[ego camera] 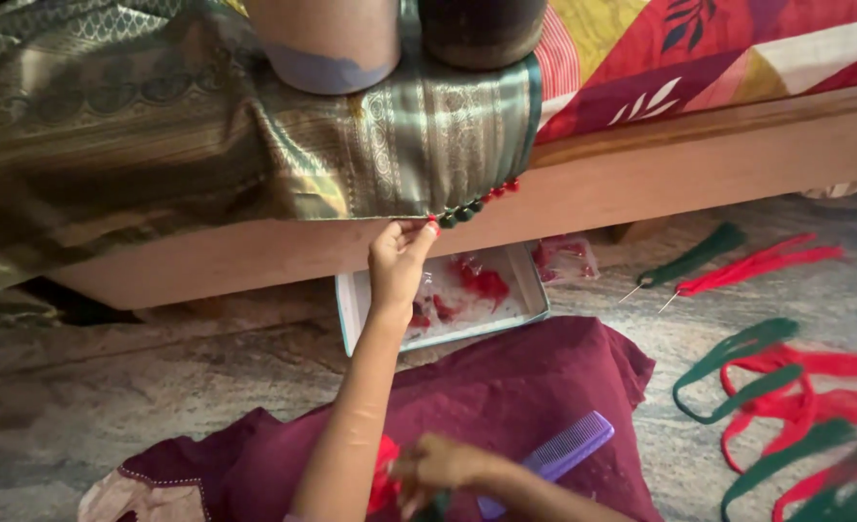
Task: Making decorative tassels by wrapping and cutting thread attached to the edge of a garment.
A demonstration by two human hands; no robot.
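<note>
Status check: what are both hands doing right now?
Left hand pinching sari edge beside bead tassels. Right hand gripping red thread near purple comb. Nothing blocking.

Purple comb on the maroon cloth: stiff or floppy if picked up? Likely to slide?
The purple comb looks like moulded plastic, so probably stiff and light. It lies flat on the soft maroon cloth, so it likely won't roll or slide much. Its fine teeth may snag on the fabric. The right hand is closest.

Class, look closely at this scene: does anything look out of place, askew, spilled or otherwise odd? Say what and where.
Loose red and green thread loops lie strewn over the stone floor at right. The shallow white tray sits askew, half under the wooden bed frame, with a crumpled clear plastic bag beside it.
</note>
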